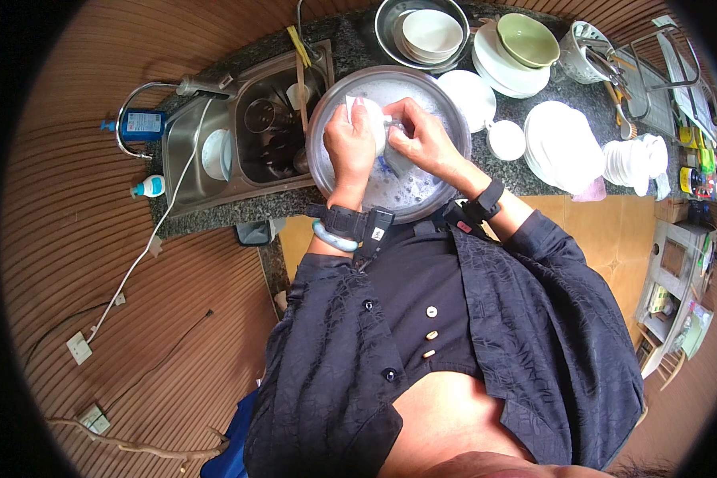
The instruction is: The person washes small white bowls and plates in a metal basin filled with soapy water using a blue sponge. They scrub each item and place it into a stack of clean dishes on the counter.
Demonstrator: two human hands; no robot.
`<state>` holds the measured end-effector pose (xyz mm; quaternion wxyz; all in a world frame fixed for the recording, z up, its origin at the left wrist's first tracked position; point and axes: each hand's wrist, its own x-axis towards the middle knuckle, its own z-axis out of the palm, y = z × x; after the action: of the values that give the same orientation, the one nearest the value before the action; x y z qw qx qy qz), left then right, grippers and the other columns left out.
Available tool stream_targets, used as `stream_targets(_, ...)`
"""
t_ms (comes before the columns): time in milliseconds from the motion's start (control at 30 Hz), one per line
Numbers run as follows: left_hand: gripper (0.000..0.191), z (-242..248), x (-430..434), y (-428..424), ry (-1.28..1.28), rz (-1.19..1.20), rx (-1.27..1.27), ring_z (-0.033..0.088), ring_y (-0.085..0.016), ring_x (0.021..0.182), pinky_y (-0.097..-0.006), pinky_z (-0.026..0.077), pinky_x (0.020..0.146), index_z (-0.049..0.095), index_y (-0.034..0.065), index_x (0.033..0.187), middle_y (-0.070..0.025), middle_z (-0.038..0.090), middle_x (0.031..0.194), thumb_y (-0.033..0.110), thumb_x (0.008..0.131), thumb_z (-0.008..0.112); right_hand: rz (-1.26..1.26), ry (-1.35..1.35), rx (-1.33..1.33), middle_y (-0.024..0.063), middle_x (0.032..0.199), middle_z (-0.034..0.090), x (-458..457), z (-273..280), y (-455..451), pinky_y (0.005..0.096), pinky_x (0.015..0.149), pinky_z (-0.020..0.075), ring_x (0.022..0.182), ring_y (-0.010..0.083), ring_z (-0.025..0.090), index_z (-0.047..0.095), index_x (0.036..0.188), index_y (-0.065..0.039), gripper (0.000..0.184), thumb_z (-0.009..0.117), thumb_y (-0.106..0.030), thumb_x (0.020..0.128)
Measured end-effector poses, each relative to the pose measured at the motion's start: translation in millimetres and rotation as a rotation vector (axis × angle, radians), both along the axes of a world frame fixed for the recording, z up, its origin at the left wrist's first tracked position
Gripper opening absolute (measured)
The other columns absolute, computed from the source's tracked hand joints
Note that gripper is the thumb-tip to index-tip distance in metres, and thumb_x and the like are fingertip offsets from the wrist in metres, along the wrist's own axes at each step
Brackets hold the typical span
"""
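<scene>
A large round metal basin (pixel 320 173) of foamy water stands before me on the counter. Above the suds, my left hand (pixel 350 143) grips a small white dish (pixel 375 122), tilted on edge; its exact shape is partly hidden by the fingers. My right hand (pixel 423 138) pinches a greyish, crumpled cloth or scrubber (pixel 398 160) against the dish's right side. Its material is hard to tell. Something blue shows in the water just below the hands.
Left of the basin is a double steel sink (pixel 182 200) with a white bowl (pixel 217 154) and dark pans. Stacked white plates (pixel 561 146), a lidded-looking white cup (pixel 506 140), a green bowl (pixel 527 39) and a white utensil basket (pixel 575 57) stand right and behind.
</scene>
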<state>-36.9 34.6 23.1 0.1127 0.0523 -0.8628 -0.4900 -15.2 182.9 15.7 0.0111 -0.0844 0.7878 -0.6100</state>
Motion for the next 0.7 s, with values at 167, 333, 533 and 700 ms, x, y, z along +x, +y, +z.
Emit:
stream_targets(167, 0.028, 0.8, 3.1, 0.0, 0.087, -0.116, -0.072, 0.055, -0.018, 0.059, -0.0366, 0.045, 0.057, 0.062, -0.0039, 0.082, -0.0175, 0.062, 0.067, 0.02, 0.097, 0.06, -0.104, -0.09, 0.0, 0.0167, 0.087, 0.067, -2.5, -3.0, -1.3, 0.0375, 0.069, 0.0496, 0.074, 0.0266, 0.064, 0.062, 0.104, -0.002, 0.027, 0.063, -0.016, 0.081)
stream_targets(333, 0.027, 2.1, 14.1, -0.8, 0.043, -0.198, 0.02, 0.047, -0.011, 0.06, -0.0315, 0.042, 0.056, 0.059, -0.0026, 0.081, -0.01, 0.056, 0.064, 0.018, 0.098, 0.06, -0.237, -0.058, 0.073, 0.0165, 0.085, 0.068, -29.0, -30.2, 5.4, 0.0405, 0.072, 0.0508, 0.078, 0.0307, 0.067, 0.065, 0.098, -0.002, 0.024, 0.061, -0.02, 0.083)
stream_targets(533, 0.02, -12.9, 6.8, -17.1, 0.052, -0.073, 0.277, 0.057, -0.012, 0.07, -0.0311, 0.047, 0.063, 0.06, -0.0052, 0.093, -0.0083, 0.063, 0.075, 0.013, 0.099, 0.056, -0.156, 0.156, 0.664, 0.0207, 0.106, 0.061, -30.0, -88.0, 26.3, 0.0522, 0.078, 0.0508, 0.097, 0.0397, 0.062, 0.056, 0.114, -0.008, 0.029, 0.058, -0.014, 0.086)
stream_targets(700, 0.028, -25.0, -1.7, -29.8, -0.115, 0.037, 0.538, 0.049, -0.008, 0.065, -0.0261, 0.043, 0.058, 0.061, -0.0019, 0.088, 0.0004, 0.056, 0.073, 0.022, 0.102, 0.053, 0.162, -0.036, 0.933, 0.0217, 0.116, 0.056, 9.3, -130.8, 25.4, 0.0546, 0.082, 0.05, 0.101, 0.0417, 0.059, 0.057, 0.111, -0.002, 0.025, 0.051, -0.012, 0.089)
